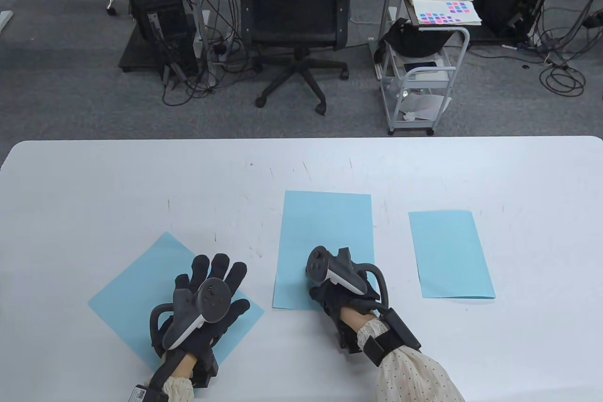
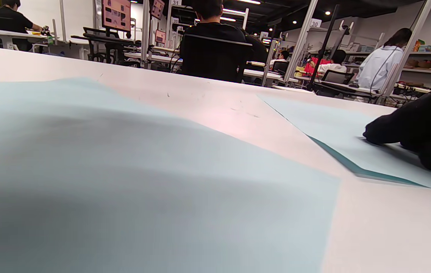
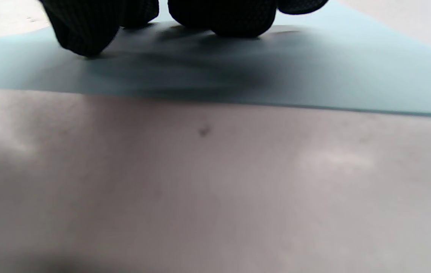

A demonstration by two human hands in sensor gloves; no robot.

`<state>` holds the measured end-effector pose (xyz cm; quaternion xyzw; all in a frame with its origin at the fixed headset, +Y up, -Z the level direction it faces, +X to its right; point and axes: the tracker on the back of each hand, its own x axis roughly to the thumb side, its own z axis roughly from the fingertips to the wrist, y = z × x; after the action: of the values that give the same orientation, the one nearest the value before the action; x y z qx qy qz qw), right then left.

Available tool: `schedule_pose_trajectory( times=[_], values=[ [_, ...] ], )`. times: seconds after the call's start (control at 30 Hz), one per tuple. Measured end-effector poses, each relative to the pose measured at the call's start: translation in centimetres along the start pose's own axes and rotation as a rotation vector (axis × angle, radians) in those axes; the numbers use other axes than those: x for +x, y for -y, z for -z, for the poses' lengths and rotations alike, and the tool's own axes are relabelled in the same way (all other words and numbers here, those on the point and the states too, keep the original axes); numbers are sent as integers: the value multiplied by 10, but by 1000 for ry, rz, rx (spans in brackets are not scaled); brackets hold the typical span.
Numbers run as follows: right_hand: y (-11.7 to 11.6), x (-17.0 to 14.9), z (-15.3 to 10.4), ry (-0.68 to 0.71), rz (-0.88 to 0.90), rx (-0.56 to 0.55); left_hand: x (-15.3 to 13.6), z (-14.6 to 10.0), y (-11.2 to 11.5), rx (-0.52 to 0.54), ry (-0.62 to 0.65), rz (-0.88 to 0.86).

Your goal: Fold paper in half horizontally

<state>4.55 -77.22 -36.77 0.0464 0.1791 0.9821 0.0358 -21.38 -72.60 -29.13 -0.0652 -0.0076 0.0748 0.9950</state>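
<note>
A: At the near edge, what does each grip do?
B: Right hand (image 1: 340, 286) presses curled fingers (image 3: 83, 28) on the middle paper (image 1: 327, 232); left hand (image 1: 205, 300) lies spread flat on the left sheet (image 1: 141, 289).
A: Risk?
B: Probably paper sliding on the counter (image 1: 94, 176), skewing the crease.

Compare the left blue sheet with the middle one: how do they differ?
The left sheet lies turned like a diamond; the middle sheet lies straight, its long sides running away from the person. The left hand rests spread flat on the left sheet; the right hand presses curled fingers on the middle sheet. Both are light blue.
</note>
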Motion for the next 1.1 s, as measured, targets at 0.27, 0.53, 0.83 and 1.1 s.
schedule_pose_trajectory(
  times=[0.27,0.53,0.83,1.1],
  values=[
    [0,1,-10,25,16,26,0,0,0,-2,-4,3],
    [3,-1,-28,56,7,29,1,0,1,-5,1,12],
    [31,-47,-62,114,74,-112,0,-1,1,-2,-1,6],
    [0,-106,-60,64,160,-46,1,-2,1,4,7,3]
  ],
)
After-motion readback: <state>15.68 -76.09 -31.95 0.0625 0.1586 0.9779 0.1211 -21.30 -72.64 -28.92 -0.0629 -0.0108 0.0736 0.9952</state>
